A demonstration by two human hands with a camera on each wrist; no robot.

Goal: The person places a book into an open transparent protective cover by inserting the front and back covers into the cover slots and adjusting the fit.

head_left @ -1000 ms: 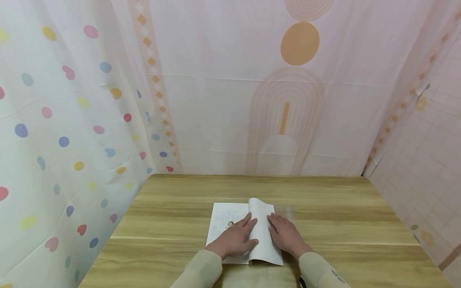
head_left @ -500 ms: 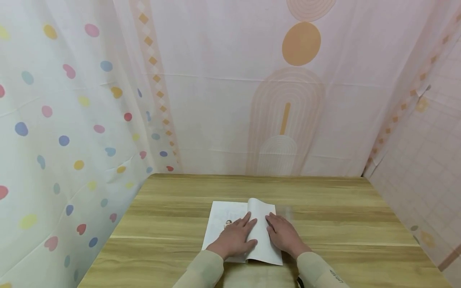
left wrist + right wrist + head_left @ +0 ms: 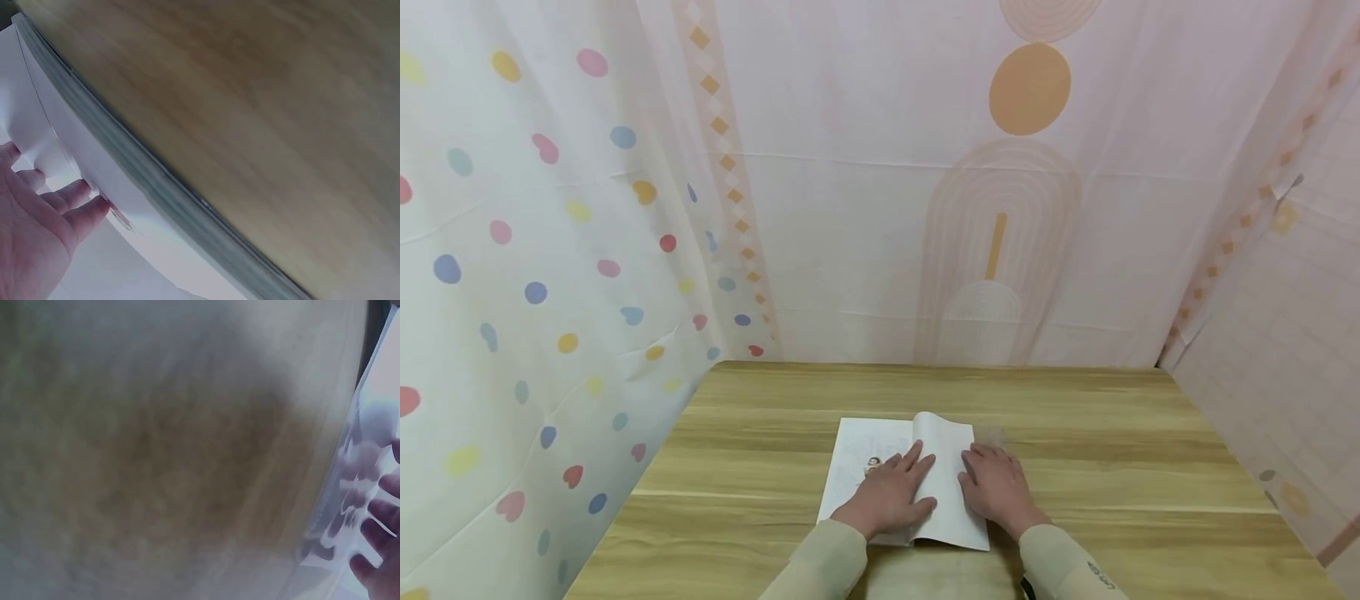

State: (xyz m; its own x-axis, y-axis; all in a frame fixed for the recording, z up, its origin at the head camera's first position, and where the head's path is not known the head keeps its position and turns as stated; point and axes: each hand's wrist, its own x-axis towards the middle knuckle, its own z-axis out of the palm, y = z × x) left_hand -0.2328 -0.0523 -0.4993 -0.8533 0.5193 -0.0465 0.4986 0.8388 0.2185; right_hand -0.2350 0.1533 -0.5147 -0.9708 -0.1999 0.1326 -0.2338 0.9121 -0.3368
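An open book (image 3: pixel 947 500) lies on the table, its right-hand leaf bowed up near the spine. A small printed figure shows on the left page. My left hand (image 3: pixel 887 497) rests on that page, fingers spread toward the spine and thumb reaching over the right leaf. In the left wrist view, the left fingertips (image 3: pixel 87 215) touch the white page above the thick edge of the book. My right hand (image 3: pixel 997 486) rests at the book's right edge, over a clear plastic film (image 3: pixel 991 435). The right wrist view has this glossy film (image 3: pixel 344 494) beside the spread right fingers (image 3: pixel 378 534).
The wood-grain table (image 3: pixel 1112 467) extends around the book on all sides. A patterned curtain (image 3: pixel 850 250) hangs behind the table's far edge. Dotted cloth (image 3: pixel 550 375) is on the left, and a checked cloth (image 3: pixel 1292 375) on the right.
The book has shifted slightly to the left. My right fingers have moved a little to the right at the edge, and less of the film shows there. The left hand stays on the page.
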